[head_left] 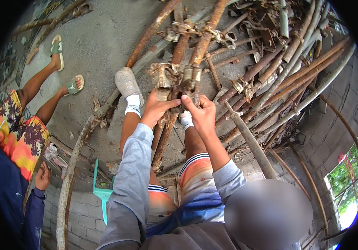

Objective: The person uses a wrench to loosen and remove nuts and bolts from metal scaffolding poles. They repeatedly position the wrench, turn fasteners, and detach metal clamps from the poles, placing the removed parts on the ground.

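Note:
My left hand (155, 109) and my right hand (202, 113) both grip a rusty metal clamp (179, 80) fixed on rusty scaffold pipes (206, 35) lying on the concrete floor. The left fingers hold its lower left side, the right fingers pinch its lower right part. My grey sleeves run up from the lower edge. My feet, in white socks and a grey clog (127, 82), stand on either side of the pipes.
A heap of rusty pipes and clamps (287, 62) fills the upper right. Another person in colourful shorts (18, 135) and green sandals (56, 48) sits at left. A green plastic stool (102, 192) stands below. A block wall (333, 137) runs at right.

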`<state>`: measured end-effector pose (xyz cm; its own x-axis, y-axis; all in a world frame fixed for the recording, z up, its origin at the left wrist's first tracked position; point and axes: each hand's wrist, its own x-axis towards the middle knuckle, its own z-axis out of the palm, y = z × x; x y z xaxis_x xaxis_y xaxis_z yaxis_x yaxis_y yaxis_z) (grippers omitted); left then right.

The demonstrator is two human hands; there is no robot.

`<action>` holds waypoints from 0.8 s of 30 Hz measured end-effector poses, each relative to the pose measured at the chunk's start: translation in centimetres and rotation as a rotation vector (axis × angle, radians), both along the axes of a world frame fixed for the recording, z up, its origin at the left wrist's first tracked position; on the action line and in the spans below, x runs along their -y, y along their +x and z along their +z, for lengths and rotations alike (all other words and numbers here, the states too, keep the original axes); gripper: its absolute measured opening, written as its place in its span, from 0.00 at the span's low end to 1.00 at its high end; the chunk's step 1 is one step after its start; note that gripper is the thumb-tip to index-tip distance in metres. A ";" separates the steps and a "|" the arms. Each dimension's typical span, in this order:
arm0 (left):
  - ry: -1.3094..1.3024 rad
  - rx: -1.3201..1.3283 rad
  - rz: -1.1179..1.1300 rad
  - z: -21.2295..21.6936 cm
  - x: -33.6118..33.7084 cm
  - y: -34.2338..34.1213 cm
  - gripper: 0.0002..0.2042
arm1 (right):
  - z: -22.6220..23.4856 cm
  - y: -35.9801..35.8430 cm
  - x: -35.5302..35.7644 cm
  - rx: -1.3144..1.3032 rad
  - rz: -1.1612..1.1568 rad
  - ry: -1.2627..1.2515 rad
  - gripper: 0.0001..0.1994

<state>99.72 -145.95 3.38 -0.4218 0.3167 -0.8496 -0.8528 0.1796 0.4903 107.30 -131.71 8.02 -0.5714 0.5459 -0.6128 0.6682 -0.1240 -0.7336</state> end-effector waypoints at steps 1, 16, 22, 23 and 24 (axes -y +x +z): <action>0.030 -0.005 -0.001 -0.1 0.1 -0.6 0.29 | 0.1 -0.2 0.0 0.015 0.075 0.007 0.18; -0.246 -0.061 -0.253 -3.4 4.7 -5.2 0.44 | -6.5 -1.6 -15.5 0.303 0.256 0.222 0.27; -0.073 -0.066 -0.194 -1.2 2.3 -6.3 0.44 | -22.8 0.1 -28.3 0.449 0.907 0.692 0.31; -0.075 -0.075 -0.192 -1.0 1.6 -6.2 0.44 | -25.4 -0.9 -29.6 0.528 0.940 0.604 0.32; -0.073 -0.078 -0.193 -0.8 1.1 -6.0 0.44 | -27.6 -1.7 -30.6 0.613 0.969 0.515 0.33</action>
